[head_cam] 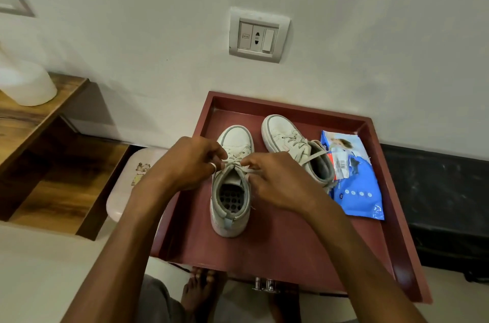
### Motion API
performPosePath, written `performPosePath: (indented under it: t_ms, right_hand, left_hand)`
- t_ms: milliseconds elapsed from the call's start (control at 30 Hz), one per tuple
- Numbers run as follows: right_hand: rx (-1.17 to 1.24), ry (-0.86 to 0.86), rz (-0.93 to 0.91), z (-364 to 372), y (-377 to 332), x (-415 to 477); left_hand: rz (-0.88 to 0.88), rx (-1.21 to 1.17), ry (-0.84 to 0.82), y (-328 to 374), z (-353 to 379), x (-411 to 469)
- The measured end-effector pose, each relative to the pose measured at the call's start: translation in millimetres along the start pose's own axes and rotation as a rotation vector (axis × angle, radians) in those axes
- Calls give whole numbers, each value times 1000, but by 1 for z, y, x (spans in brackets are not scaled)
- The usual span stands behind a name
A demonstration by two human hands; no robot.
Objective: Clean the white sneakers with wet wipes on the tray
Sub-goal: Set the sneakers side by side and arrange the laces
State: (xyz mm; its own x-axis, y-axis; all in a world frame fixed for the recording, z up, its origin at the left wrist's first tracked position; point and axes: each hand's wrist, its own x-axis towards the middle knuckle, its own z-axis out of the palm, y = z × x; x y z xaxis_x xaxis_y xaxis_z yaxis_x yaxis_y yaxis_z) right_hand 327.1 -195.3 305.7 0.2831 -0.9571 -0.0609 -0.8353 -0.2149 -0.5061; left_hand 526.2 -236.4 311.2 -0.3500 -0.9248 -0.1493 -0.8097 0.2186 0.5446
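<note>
Two white sneakers stand on a dark red tray (277, 248). The left sneaker (231, 206) points away from me, its opening facing up. My left hand (185, 161) pinches its lace on the left side of the knot. My right hand (275, 179) pinches the lace on the right side. The right sneaker (285, 137) lies angled beside it, laces loose, untouched. A blue pack of wet wipes (354, 185) lies on the tray's right part, touching the right sneaker's heel.
The tray sits close to a white wall with a socket plate (258, 35). A wooden shelf (39, 121) with a white container (23, 84) stands at left. A pale stool (129, 179) is beside the tray. A black bench (444, 203) is at right. My bare foot (198, 293) shows below.
</note>
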Motion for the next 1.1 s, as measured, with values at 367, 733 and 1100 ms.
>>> performPosePath:
  t_ms: [367, 733, 1100]
  right_hand:
    - [-103, 87, 123, 0, 13, 8]
    - [56, 44, 167, -7, 22, 4]
    - [1078, 91, 295, -13, -5, 8]
  left_hand:
    - [27, -4, 20, -3, 1, 1]
    - [-38, 30, -114, -16, -8, -3]
    - [-32, -906, 8, 15, -6, -6]
